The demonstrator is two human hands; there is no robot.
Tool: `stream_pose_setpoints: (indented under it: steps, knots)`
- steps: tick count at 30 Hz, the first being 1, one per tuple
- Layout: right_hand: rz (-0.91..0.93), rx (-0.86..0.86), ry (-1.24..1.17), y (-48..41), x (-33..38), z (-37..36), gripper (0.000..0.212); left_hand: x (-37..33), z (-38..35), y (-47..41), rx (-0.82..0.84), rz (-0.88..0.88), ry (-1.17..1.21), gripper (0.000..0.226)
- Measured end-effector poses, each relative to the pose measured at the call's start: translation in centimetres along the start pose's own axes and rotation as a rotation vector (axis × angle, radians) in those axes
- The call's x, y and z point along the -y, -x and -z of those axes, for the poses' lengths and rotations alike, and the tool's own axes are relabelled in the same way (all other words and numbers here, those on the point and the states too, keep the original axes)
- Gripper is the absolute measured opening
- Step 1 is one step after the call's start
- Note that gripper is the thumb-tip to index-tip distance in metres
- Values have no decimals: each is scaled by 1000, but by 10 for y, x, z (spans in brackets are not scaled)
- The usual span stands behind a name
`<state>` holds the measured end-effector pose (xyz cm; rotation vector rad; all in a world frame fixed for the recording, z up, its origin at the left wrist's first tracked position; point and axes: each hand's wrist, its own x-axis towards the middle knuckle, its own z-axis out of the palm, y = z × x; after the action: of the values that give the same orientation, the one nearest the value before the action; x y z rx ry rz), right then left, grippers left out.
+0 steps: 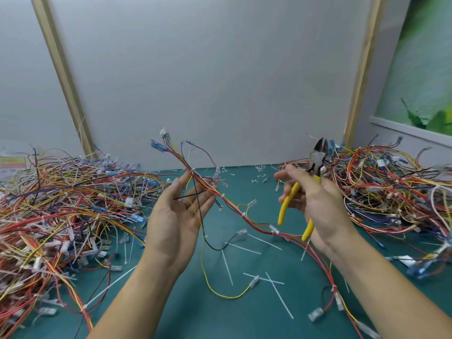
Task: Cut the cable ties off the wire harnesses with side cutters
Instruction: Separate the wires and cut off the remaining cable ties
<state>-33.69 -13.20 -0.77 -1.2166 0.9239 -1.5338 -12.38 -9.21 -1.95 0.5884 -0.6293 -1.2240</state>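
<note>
left pile of harnesses (61,204) and right pile of harnesses (391,187) flank the work spot, both tangled red, yellow, blue wires. one wire harness (227,204) is lifted between them, its connector end sticking up past the left hand (176,216) and its tail running down to the table under the right forearm. left hand is palm up, fingers straight and apart, harness draped across the fingertips, not pinched. right hand (315,199) is curled round the yellow handles of the side cutters (314,162), tool nose pointing up and well apart from the harness; blades look almost together. a white cable tie (243,214) still sits on the bundle just below the left hand, more further down. step in hand looks like lining up the next cut: better to close the left fingers on the bundle beside the tie so it stays taut, turn the tie head outward, slip only one blade tip under the strap, and snip clear of the insulation. risk is nicking a thin wire. behind is a plain white wall panel (220,81) with a wooden strip (61,69) at the left and a green picture (420,69) at the right. the table (220,321) has a teal top, with cut ties (227,267) and small white offcuts scattered on it.
</note>
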Motion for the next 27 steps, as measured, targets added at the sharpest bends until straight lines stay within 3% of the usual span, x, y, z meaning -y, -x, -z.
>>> stream_pose_setpoints:
  steps: [10, 17, 20, 22, 24, 27]
  knots:
    - [-19, 55, 155, 0, -4, -1, 35, 3, 3, 1, 92, -34, -31, 44]
    - [82, 299, 316, 19, -14, -18, 4, 11, -7, 11, 332, -33, -205, 60]
    - [98, 307, 376, 25, -22, -22, 22, 13, -8, 15, 420, -11, -294, 83]
    - [121, 275, 392, 25, -23, -22, 22, 13, -10, 17, 485, -9, -343, 87]
    - [133, 247, 355, 24, -23, -22, 19, 14, -12, 17, 492, -2, -373, 75]
    - [122, 220, 258, 23, -22, -22, 20, 19, -13, 16, 497, -120, -538, 37]
